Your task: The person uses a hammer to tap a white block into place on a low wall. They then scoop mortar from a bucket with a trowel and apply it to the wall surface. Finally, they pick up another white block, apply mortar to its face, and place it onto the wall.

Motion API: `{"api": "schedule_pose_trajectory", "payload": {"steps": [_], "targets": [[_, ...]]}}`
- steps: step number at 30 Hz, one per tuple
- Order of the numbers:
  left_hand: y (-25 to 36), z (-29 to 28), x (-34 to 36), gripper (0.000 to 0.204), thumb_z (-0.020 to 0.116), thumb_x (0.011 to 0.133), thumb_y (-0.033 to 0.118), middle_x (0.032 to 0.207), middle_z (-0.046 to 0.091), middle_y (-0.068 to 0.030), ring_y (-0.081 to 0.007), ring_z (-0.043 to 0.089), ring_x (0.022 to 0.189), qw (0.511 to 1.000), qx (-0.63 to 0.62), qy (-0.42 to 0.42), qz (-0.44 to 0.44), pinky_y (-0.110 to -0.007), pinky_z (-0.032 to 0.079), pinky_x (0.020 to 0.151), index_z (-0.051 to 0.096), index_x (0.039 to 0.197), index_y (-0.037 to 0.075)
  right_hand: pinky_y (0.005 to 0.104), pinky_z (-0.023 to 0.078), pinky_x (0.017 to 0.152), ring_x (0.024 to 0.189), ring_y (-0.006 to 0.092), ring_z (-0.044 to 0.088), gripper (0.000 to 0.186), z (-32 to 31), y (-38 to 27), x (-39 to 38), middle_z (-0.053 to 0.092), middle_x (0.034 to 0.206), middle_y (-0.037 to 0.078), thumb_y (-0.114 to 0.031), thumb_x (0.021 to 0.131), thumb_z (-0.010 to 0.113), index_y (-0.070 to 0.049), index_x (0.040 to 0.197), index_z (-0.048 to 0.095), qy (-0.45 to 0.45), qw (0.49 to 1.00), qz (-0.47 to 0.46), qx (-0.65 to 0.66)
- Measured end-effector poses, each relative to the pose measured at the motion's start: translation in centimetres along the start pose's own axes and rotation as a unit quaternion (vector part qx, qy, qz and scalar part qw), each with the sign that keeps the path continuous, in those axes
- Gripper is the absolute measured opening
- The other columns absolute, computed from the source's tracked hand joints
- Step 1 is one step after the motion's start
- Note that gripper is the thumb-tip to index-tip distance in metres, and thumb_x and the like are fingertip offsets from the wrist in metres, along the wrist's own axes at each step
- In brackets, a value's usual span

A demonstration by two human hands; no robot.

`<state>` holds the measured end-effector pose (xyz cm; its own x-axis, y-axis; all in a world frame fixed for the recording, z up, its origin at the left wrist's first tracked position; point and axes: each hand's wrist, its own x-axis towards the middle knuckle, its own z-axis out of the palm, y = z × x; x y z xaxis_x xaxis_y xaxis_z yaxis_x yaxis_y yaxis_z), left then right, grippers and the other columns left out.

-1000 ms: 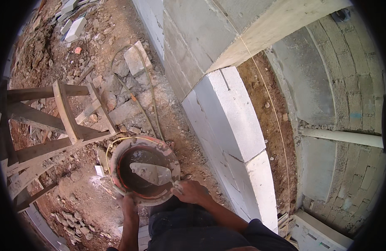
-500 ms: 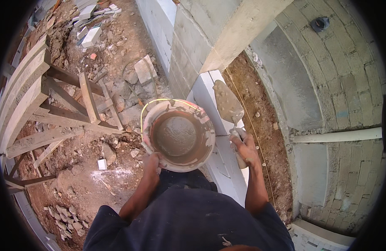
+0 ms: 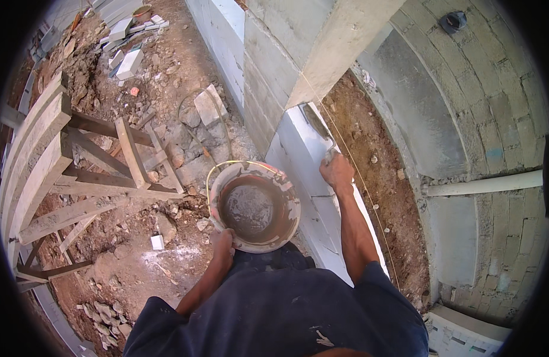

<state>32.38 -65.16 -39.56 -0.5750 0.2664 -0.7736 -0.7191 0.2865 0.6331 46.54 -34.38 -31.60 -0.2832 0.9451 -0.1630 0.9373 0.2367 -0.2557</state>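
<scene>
My left hand (image 3: 222, 244) is closed on the near left rim of a mortar-smeared bucket (image 3: 292, 205), held in front of my body. Wet grey mortar (image 3: 250, 207) lies in its bottom, and a yellowish wire handle rests around the far rim. My right hand (image 3: 337, 172) is closed around the handle of a trowel (image 3: 317, 123). The trowel's blade is over the top of the low white block wall (image 3: 307, 163), right by the concrete column. How much mortar is on or under the blade I cannot tell.
A concrete column (image 3: 325, 56) rises at the wall's far end. A taut string (image 3: 361, 187) runs along the wall's right side, above a soil trench. Curved wooden formwork (image 3: 42, 146) stands at left. Loose stones, white block pieces (image 3: 130, 64) and a pale pipe (image 3: 489, 183) are around.
My right hand has moved forward with the trowel, bringing its mortar-loaded blade from above the wall to the wall's far end. The blade has tilted. My left hand still holds the bucket.
</scene>
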Motion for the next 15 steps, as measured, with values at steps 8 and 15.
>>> {"api": "schedule_pose_trajectory", "payload": {"steps": [8,15], "targets": [[-1.4,-1.1,2.5,0.018,0.051,0.072,-0.002,0.065,0.050,-0.0071,-0.0173,0.047,0.043,0.999,0.035,0.007,-0.024,-0.031,0.045,0.039,0.052,0.090,-0.003,0.0388,0.050,0.047,0.057,0.0231,0.053,0.024,0.0,-4.1,-3.5,0.050,0.072,0.007,-0.024,0.091,0.051,-0.002,0.100,0.053,-0.141,0.634,0.178,0.739],[-1.5,-2.0,3.5,0.018,0.051,0.072,-0.002,0.069,0.051,-0.0090,-0.0182,0.048,0.045,0.996,0.046,0.022,-0.070,-0.033,0.048,0.040,0.052,0.090,-0.003,0.0410,0.049,0.048,0.056,0.0240,0.052,0.024,4.7,-13.9,1.3,0.049,0.084,0.013,-0.022,0.090,0.050,-0.001,0.101,0.045,-0.047,0.485,0.276,0.829]]}}
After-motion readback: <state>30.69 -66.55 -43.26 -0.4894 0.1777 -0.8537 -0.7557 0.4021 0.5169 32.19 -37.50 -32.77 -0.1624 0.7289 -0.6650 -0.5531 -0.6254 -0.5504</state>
